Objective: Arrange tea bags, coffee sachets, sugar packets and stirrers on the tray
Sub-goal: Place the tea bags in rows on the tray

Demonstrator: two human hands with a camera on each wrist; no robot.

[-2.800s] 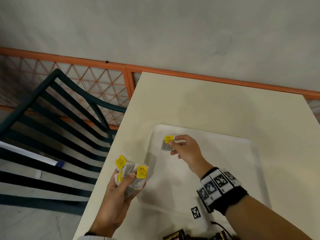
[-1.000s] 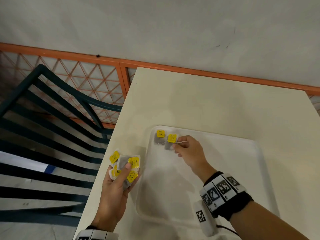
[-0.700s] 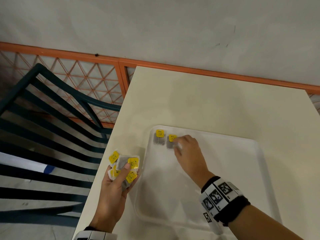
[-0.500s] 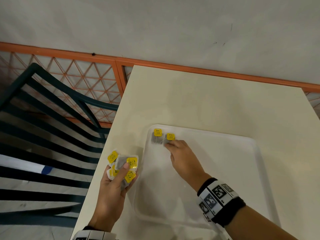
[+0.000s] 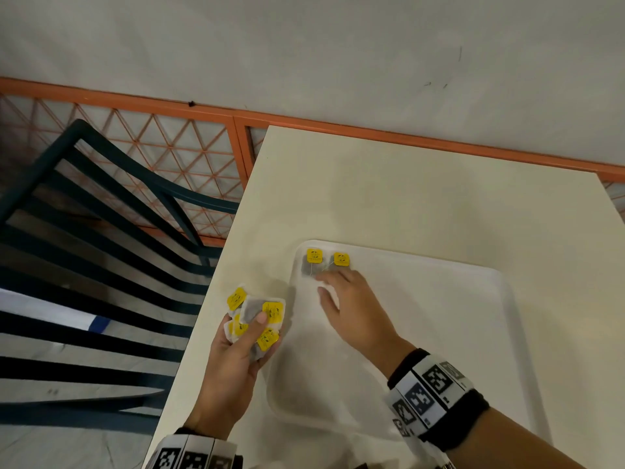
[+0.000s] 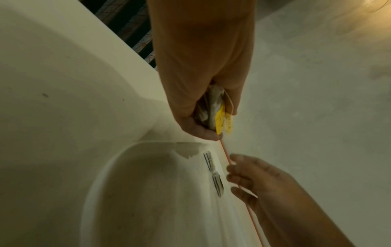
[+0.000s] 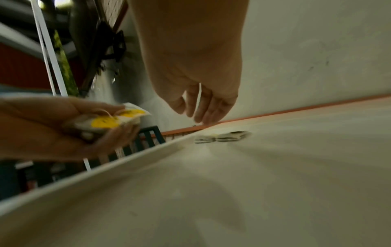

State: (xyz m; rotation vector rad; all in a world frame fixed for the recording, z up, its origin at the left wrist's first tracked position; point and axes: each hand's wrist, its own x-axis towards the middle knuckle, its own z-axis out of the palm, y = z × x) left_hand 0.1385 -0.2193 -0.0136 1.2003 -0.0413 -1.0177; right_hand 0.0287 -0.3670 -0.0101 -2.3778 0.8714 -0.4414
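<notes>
Two tea bags with yellow tags lie side by side in the far left corner of the white tray (image 5: 473, 333): one tea bag (image 5: 311, 263) on the left, the other tea bag (image 5: 339, 262) just right of it. My right hand (image 5: 341, 299) hovers over the tray just behind them, fingers relaxed and empty; the same right hand (image 7: 203, 107) hangs above the two bags (image 7: 222, 137) in the right wrist view. My left hand (image 5: 243, 336) grips a bunch of tea bags (image 5: 257, 313) beside the tray's left rim, seen edge-on as a bunch of tea bags (image 6: 213, 110) in the left wrist view.
The cream table (image 5: 406, 198) ends at a left edge just under my left hand. A dark green slatted chair (image 5: 101, 248) stands left of it. An orange mesh railing (image 5: 169, 157) and a grey wall run behind.
My right hand set a second tea bag next to the first in the tray corner, let it go and drew back toward me. The left hand kept its bunch.
</notes>
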